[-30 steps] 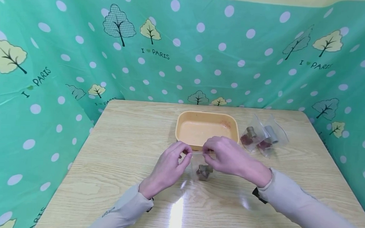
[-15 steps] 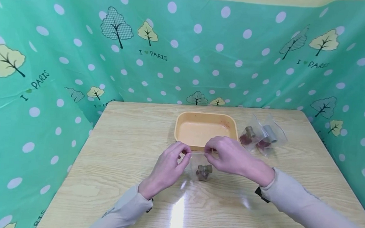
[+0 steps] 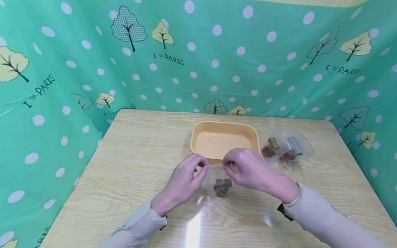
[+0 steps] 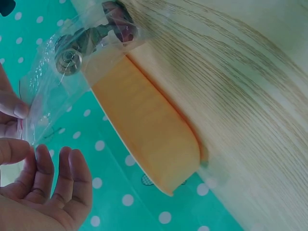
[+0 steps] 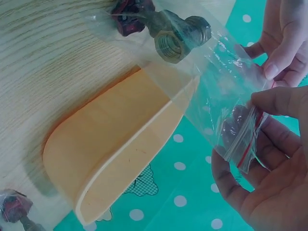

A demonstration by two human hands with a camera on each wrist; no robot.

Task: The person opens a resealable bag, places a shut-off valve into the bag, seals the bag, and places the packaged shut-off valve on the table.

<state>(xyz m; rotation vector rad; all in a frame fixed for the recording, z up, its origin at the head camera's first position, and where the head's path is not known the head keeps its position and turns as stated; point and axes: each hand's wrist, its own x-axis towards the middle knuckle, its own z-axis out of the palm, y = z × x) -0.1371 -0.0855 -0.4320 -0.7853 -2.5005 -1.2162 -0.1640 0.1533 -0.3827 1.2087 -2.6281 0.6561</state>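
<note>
A clear zip-lock bag (image 3: pixel 215 172) with a red line along its mouth hangs between my two hands, in front of the tray. Inside it lies a brass valve (image 5: pixel 172 36) with a threaded opening and a dark red handwheel (image 5: pixel 130 17). My left hand (image 3: pixel 184 177) pinches one top corner of the bag between thumb and forefinger. Across from it, my right hand (image 3: pixel 249 171) pinches the same top edge near the other corner. The right wrist view shows the bag's mouth strip folded at the right fingers.
An orange plastic tray (image 3: pixel 197 153) stands just behind the hands, with reddish specks inside. To its right lie two more clear bags, one with a brass-coloured valve (image 3: pixel 272 143), the other with a grey pipe piece (image 3: pixel 295 145). A polka-dot curtain (image 3: pixel 173 82) hangs behind the wooden table (image 3: pixel 134 154).
My right hand has shifted slightly to the right along the bag's top edge, and more of the valve shows beside it. The left hand keeps its place and its pinch.
</note>
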